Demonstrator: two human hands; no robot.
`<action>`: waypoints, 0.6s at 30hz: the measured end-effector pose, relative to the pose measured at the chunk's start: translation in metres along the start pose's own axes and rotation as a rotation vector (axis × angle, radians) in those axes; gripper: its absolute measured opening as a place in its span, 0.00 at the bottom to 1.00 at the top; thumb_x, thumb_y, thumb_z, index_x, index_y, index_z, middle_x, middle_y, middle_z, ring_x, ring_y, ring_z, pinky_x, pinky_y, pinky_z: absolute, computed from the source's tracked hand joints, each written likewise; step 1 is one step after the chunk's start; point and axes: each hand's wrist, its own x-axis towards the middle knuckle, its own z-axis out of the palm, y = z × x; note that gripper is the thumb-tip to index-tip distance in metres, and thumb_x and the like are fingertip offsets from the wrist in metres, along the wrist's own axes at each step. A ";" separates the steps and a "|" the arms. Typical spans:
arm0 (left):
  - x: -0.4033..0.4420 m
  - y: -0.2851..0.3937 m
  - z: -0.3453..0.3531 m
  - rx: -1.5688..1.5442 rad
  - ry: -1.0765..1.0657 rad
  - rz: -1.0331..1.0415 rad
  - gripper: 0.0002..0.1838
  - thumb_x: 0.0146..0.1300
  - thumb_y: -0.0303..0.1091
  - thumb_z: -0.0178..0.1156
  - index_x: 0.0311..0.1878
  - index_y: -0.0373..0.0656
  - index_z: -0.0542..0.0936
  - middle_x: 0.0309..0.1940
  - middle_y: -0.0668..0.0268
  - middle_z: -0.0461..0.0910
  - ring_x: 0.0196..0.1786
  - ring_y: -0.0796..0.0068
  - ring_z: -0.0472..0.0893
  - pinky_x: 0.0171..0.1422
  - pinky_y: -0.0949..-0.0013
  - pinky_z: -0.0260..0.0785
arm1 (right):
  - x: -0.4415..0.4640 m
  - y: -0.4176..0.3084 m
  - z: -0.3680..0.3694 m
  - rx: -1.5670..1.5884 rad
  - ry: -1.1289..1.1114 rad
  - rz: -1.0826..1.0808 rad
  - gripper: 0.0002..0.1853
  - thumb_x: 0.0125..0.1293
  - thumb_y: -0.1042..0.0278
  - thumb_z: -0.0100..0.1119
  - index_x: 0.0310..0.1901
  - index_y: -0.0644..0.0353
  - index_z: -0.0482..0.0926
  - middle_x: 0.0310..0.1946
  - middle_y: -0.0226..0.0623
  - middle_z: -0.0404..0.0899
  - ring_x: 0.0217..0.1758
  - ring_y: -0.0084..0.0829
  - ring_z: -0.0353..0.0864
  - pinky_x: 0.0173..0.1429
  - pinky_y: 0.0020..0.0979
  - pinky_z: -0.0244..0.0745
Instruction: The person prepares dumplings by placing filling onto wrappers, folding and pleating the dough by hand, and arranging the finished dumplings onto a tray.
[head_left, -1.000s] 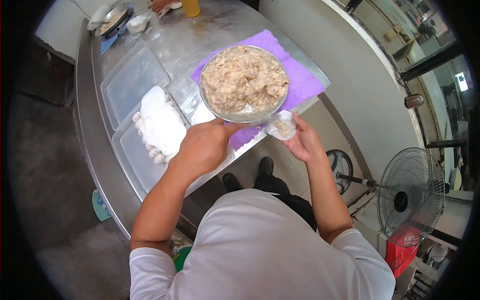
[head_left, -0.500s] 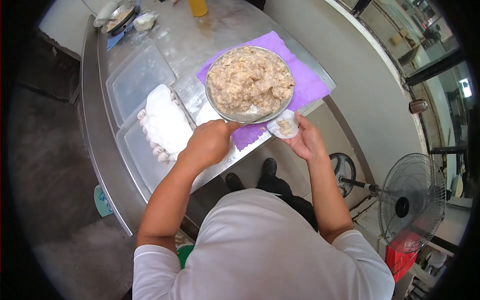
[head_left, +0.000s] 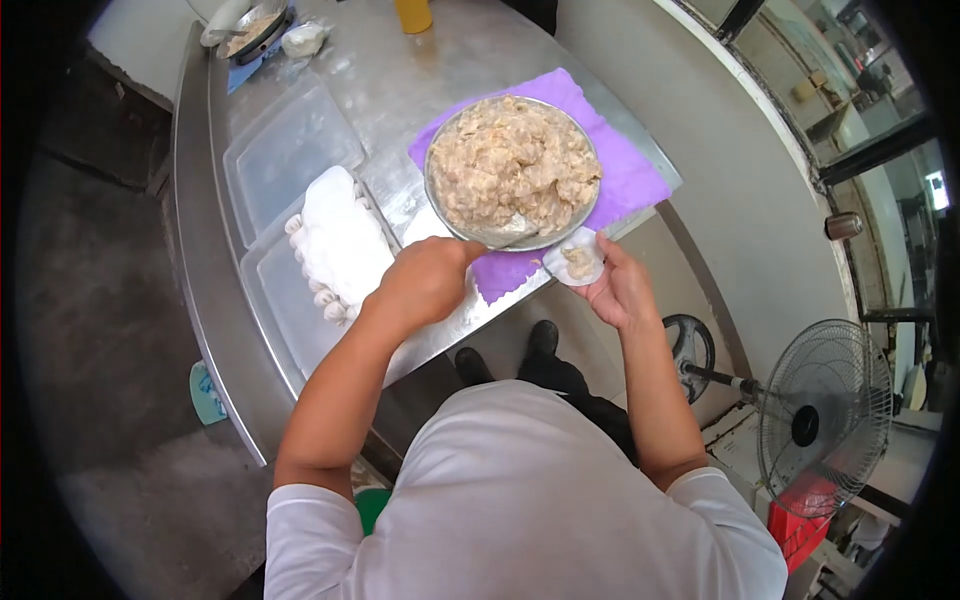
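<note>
Item 1: thin round white dough wrapper (head_left: 557, 266), at the near right edge of the bowl; contact with the rim cannot be told. Contents: a beige dab of filling (head_left: 579, 263).

Item 2: right hand (head_left: 625, 287), fingers pinching the wrapper's edge, palm below.

Item 3: left hand (head_left: 425, 285), at the bowl's near left; fingers clenched around a slim metal tool (head_left: 514, 241), grip end hidden.

Hazards, as judged: a tilt of the wrapper could spill the dab; a hard press of the tool could tear the dough; filling smeared to the edge could spoil a seal.

Item 4: round metal bowl (head_left: 436, 212), heaped with pale, lumpy filling (head_left: 515, 160).

Item 5: purple cloth (head_left: 625, 185), under the bowl.

Item 6: clear plastic tray (head_left: 262, 285), left of the bowl; holds a smooth white mass (head_left: 345, 235), nature uncertain, and small pleated white pieces (head_left: 332, 308) along its side.

Item 7: second clear plastic tray (head_left: 290, 130), farther left of the bowl.

Item 8: dark round pan (head_left: 272, 36), far left beyond the bowl; pale contents.

Item 9: brushed steel worktop (head_left: 380, 90), beneath all these vessels.
</note>
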 end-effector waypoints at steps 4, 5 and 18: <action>-0.013 -0.007 -0.007 -0.164 0.075 0.030 0.22 0.62 0.19 0.57 0.58 0.45 0.85 0.37 0.46 0.85 0.41 0.45 0.84 0.49 0.49 0.75 | 0.004 0.003 -0.004 0.022 -0.039 -0.005 0.26 0.84 0.59 0.39 0.71 0.72 0.62 0.69 0.57 0.70 0.71 0.51 0.75 0.74 0.52 0.74; -0.015 -0.007 -0.004 -0.163 0.076 0.030 0.22 0.62 0.19 0.57 0.58 0.45 0.85 0.37 0.46 0.85 0.41 0.45 0.84 0.49 0.49 0.75 | 0.003 0.004 -0.002 0.039 -0.063 0.000 0.26 0.84 0.59 0.39 0.70 0.73 0.61 0.68 0.57 0.71 0.70 0.51 0.76 0.73 0.52 0.74; -0.040 0.017 -0.005 -0.280 0.201 0.121 0.25 0.60 0.17 0.59 0.59 0.50 0.85 0.31 0.55 0.79 0.35 0.51 0.81 0.39 0.53 0.74 | -0.009 -0.004 -0.002 0.162 -0.158 0.043 0.26 0.83 0.56 0.44 0.69 0.70 0.65 0.65 0.53 0.75 0.68 0.47 0.78 0.71 0.49 0.76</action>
